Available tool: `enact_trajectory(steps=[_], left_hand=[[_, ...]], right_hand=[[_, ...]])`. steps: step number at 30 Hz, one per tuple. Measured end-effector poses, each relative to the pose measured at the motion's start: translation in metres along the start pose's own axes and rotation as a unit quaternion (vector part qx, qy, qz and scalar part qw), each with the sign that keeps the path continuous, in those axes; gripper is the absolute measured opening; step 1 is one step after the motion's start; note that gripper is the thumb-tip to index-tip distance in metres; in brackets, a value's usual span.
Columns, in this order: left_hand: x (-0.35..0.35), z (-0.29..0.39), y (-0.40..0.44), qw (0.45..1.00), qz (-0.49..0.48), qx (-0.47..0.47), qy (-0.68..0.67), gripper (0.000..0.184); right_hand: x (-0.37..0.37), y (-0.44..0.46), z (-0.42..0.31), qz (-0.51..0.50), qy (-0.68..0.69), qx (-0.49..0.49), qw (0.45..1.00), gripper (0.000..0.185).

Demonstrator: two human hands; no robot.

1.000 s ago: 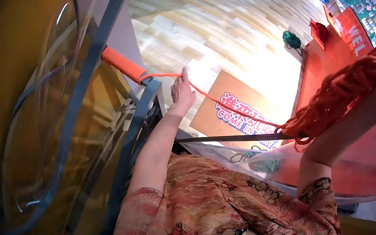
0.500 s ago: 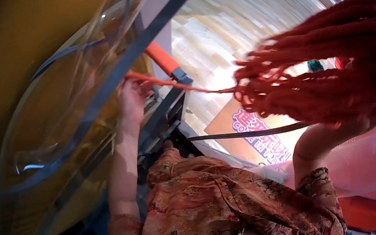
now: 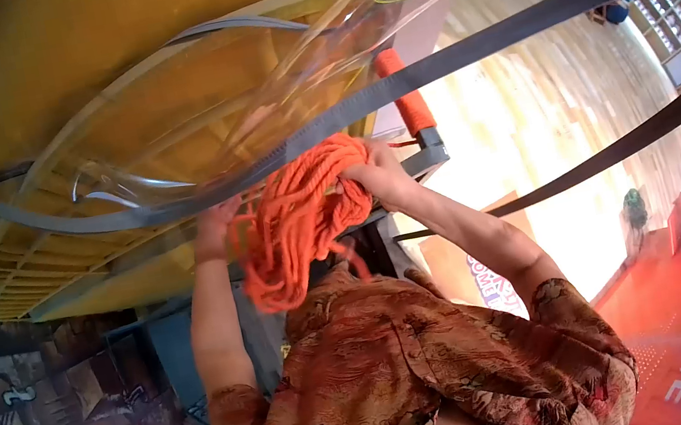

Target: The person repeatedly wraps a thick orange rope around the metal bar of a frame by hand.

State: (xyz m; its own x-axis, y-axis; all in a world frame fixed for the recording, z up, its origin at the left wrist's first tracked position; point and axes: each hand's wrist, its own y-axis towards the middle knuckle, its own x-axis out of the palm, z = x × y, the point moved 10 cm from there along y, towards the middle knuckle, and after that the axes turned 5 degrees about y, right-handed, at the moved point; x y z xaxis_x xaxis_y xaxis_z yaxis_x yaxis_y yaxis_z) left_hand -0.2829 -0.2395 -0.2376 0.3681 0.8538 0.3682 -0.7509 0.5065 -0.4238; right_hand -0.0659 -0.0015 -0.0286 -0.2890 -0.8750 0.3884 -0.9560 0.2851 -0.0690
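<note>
A bundle of thick orange-red yarn cord [image 3: 296,220], looped in loose coils, hangs in front of my chest. My right hand [image 3: 375,177] is closed on its right side, with the thumb pressed over the strands. At the bundle's left edge is my left hand [image 3: 218,228]; its fingers are largely hidden by a grey strap and the cord, so their grip does not show. Just beyond my right hand stands a bar wrapped in orange cord [image 3: 404,92], fixed to a dark metal frame [image 3: 430,151].
Grey-edged clear plastic sheeting [image 3: 325,127] crosses before my hands. Behind it is a yellow slatted structure [image 3: 149,109]. To the right lie a pale wooden floor [image 3: 535,78], a printed mat [image 3: 493,277] and a red WELCOME panel [image 3: 678,317]. Patterned boxes [image 3: 84,412] fill the lower left.
My right hand has brought the cord bundle from far right to the middle, beside my left hand. The strand stretched between my hands is now slack. The view has shifted left.
</note>
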Motion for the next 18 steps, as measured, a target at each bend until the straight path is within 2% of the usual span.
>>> enact_trajectory(steps=[1,3,4,6,7,8,9,10,11,13,14,15,16,17,18], left_hand=[[-0.003,-0.002,-0.006,1.000,0.006,-0.001,0.004,0.027],[-0.006,0.014,-0.024,0.972,0.122,0.086,0.179,0.030],[0.036,0.019,-0.036,0.940,0.060,0.092,0.323,0.034],[0.118,0.024,-0.072,0.963,-0.064,0.064,0.255,0.032],[0.163,0.025,-0.085,0.948,-0.113,0.090,0.284,0.031],[0.201,0.019,-0.094,0.930,-0.163,0.114,0.311,0.030],[0.220,-0.006,-0.088,0.934,-0.189,0.099,0.288,0.035],[0.246,0.000,-0.091,0.900,-0.172,0.198,0.349,0.040],[0.262,0.012,-0.093,0.857,-0.114,0.276,0.421,0.045],[0.284,0.017,-0.085,0.874,-0.103,0.336,0.334,0.046],[0.292,0.012,-0.084,0.875,-0.107,0.336,0.332,0.046],[0.297,0.002,-0.078,0.937,-0.136,0.232,0.224,0.045],[0.303,-0.011,-0.075,0.973,-0.161,0.121,0.112,0.044],[0.310,-0.004,-0.075,0.972,-0.167,0.118,0.115,0.044],[0.318,-0.002,-0.068,0.966,-0.188,0.092,0.154,0.039]], right_hand=[[-0.013,0.012,0.040,0.022,0.039,0.093,0.995,0.012],[-0.046,0.030,0.114,0.138,0.218,0.208,0.944,0.009],[-0.055,0.025,0.106,0.134,0.225,0.210,0.942,0.009],[-0.059,0.032,0.121,0.179,0.262,0.237,0.918,0.008],[-0.060,0.033,0.118,0.181,0.265,0.238,0.917,0.008],[-0.053,0.039,0.106,0.132,0.278,0.206,0.929,0.010],[-0.046,0.044,0.094,0.083,0.288,0.171,0.938,0.012],[-0.047,0.048,0.092,0.065,0.256,0.155,0.952,0.018],[-0.052,0.052,0.093,0.069,0.254,0.153,0.953,0.018],[-0.064,0.060,0.075,0.083,0.165,0.104,0.977,0.020],[-0.069,0.057,0.064,0.041,0.116,0.109,0.986,0.027],[-0.085,0.054,0.053,0.046,0.116,0.107,0.986,0.027],[-0.103,0.055,0.007,0.034,-0.180,-0.047,0.982,0.030],[-0.100,0.047,-0.029,0.020,-0.457,-0.193,0.868,0.034],[-0.125,0.045,-0.045,0.113,-0.528,-0.148,0.829,0.035]])
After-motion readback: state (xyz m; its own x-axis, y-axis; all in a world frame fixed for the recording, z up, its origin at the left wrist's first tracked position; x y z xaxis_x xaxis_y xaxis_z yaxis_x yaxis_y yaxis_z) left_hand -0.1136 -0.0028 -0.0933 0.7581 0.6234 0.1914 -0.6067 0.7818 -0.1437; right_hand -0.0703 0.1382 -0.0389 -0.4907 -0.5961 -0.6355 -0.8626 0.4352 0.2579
